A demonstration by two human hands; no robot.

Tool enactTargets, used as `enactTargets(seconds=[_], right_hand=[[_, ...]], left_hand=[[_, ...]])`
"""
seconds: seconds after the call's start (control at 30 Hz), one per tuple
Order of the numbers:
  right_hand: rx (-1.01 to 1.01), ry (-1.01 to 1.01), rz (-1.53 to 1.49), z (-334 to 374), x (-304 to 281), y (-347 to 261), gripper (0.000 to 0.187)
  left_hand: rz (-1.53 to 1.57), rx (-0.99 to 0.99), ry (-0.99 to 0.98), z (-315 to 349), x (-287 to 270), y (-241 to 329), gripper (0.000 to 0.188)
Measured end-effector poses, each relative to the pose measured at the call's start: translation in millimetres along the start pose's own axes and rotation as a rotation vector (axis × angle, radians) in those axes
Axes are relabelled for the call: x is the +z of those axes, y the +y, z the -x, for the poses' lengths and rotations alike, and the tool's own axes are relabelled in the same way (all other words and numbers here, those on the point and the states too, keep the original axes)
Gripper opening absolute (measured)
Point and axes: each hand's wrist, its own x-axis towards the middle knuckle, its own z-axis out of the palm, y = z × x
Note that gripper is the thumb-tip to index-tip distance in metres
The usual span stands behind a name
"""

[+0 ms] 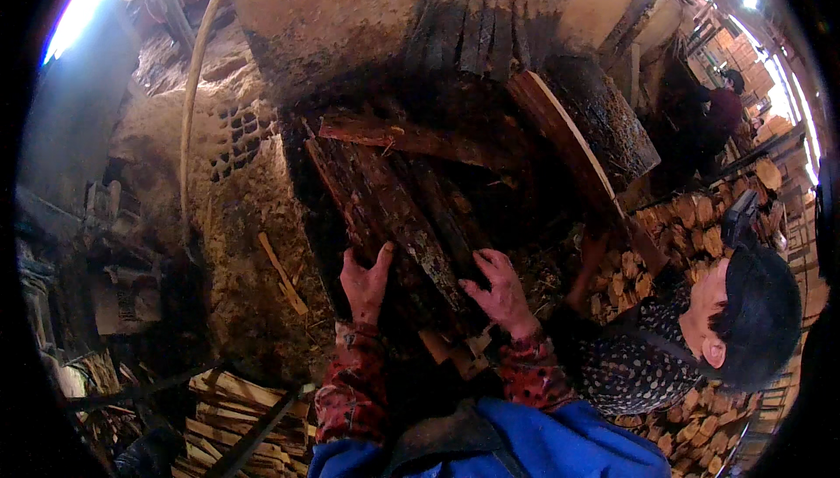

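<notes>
My left hand point(365, 285) grips the left edge of long bark-covered wood slabs point(385, 193), its thumb over the wood. At the right side of these slabs, my right hand point(505, 292) holds on with bent fingers; the undersides of both hands are hidden. The slabs slope away from me into a dark pit-like recess. Across their far end lies a reddish-brown plank point(411, 138). To the right, another plank point(569, 132) with a pale cut edge leans up, close to a co-worker's dark hands point(591, 263).
A co-worker point(691, 320) in a dark cap bends in close on my right. Stacked split firewood point(691, 215) lies behind them, more split wood point(232, 425) at lower left. A clay wall point(337, 18) stands ahead; a curved pole point(194, 101) rises at left. Another person point(722, 110) is farther off.
</notes>
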Motion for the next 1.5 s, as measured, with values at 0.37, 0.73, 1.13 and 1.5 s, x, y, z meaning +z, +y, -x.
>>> enactTargets(seconds=[0.37,0.73,1.13,1.5], right_hand=[[-0.076,-0.02,-0.005,-55,-26,9,0.052],[-0.137,0.061,0.401,-209,12,65,0.073],[-0.055,-0.27,0.304,-214,2,51,0.066],[-0.085,-0.238,0.287,-119,-17,-39,0.067]], left_hand=[[-0.05,-0.011,0.051,0,-5,-1,0.058],[0.089,0.025,0.067,-3,1,2,0.057],[0.05,-0.006,-0.012,4,0,3,0.055],[0.096,0.03,0.036,8,4,16,0.053]])
